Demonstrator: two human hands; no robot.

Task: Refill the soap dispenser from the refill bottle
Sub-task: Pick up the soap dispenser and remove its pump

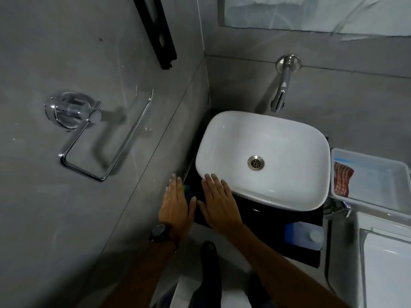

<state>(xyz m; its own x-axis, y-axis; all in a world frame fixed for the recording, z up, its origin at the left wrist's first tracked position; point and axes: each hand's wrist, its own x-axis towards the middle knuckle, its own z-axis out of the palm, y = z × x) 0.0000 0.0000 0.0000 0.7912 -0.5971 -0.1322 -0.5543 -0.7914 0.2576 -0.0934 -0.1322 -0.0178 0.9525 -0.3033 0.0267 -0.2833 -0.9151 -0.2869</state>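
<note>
clear tub (378, 174) holds a checked cloth (342, 178); both hands flat, open, empty.

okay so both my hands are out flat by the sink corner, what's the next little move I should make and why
Probably close the left hand and right hand around the small green-and-blue item between them, likely the dispenser, and lift it clear. Both hands are open and holding nothing, it sits on the dark counter wedged between the wall and the white oval basin, and the translucent blue refill bottle lies untouched further right.

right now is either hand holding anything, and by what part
Nothing is held: the left hand and right hand are flat and open, flanking a small green-blue object.
</note>
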